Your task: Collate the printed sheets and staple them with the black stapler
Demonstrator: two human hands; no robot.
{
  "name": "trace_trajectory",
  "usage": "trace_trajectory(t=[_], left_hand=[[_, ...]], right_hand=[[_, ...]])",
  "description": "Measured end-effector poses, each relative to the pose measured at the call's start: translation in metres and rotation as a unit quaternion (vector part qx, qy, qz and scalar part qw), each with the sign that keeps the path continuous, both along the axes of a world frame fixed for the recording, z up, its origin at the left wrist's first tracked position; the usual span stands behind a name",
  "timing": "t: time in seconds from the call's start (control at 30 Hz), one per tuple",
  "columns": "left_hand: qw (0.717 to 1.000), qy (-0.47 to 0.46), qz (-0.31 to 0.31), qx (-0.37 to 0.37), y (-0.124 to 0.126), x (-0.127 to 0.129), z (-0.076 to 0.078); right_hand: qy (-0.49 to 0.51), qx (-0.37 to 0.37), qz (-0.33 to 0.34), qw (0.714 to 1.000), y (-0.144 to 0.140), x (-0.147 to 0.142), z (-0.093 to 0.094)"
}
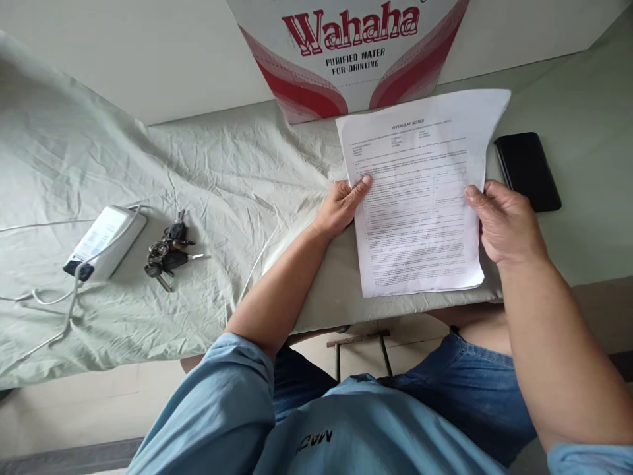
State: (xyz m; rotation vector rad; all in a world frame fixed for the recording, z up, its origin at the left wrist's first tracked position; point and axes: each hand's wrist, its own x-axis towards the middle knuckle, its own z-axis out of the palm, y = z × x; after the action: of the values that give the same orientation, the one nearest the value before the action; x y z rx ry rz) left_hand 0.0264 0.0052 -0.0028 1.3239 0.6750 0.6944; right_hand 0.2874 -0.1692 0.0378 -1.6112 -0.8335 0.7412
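Note:
A small stack of printed paper sheets, headed "OVERLEAF NOTES", is held up above the table's near edge. My left hand grips its left side, thumb on top and the other fingers hidden beneath. On the right side, my right hand pinches the paper the same way. The upper right corner curls slightly, and the lower right corner shows more than one sheet. Just beyond my right hand lies a black phone or wallet, partly behind the hand.
A Wahaha water carton stands against the wall behind the paper. On the wrinkled pale green tablecloth, to the left, lie a bunch of keys and a white box-shaped device with white cables.

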Motion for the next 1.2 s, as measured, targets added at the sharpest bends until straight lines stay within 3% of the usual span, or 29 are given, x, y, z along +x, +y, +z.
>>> trace_trajectory(t=[0.1, 0.3, 0.53, 0.73, 0.87, 1.0, 1.2], left_hand=[[1.0, 0.0, 0.017, -0.005, 0.001, 0.001, -0.003], [1.0, -0.013, -0.018, -0.008, 0.001, 0.0, 0.0], [0.998, 0.005, -0.053, 0.046, 0.002, -0.004, 0.005], [0.999, -0.019, -0.008, 0.026, 0.002, 0.001, 0.001], [0.998, -0.005, 0.02, 0.068, 0.004, 0.002, -0.002], [0.994, 0.04, 0.033, 0.097, 0.003, -0.001, 0.0], [0.996, 0.03, 0.065, 0.05, 0.003, 0.003, 0.0]], right_hand=[[0.065, -0.02, 0.017, 0.998, -0.001, -0.006, 0.002], [0.034, 0.015, -0.062, 0.997, -0.001, -0.006, -0.001], [0.046, 0.051, -0.053, 0.996, -0.001, -0.002, -0.004], [0.003, 0.014, -0.05, 0.999, -0.001, 0.0, -0.011], [-0.049, 0.0, -0.02, 0.999, 0.0, 0.004, -0.021], [-0.055, 0.005, -0.032, 0.998, 0.005, 0.001, -0.03], [-0.098, -0.014, -0.026, 0.995, 0.021, -0.004, -0.03]])
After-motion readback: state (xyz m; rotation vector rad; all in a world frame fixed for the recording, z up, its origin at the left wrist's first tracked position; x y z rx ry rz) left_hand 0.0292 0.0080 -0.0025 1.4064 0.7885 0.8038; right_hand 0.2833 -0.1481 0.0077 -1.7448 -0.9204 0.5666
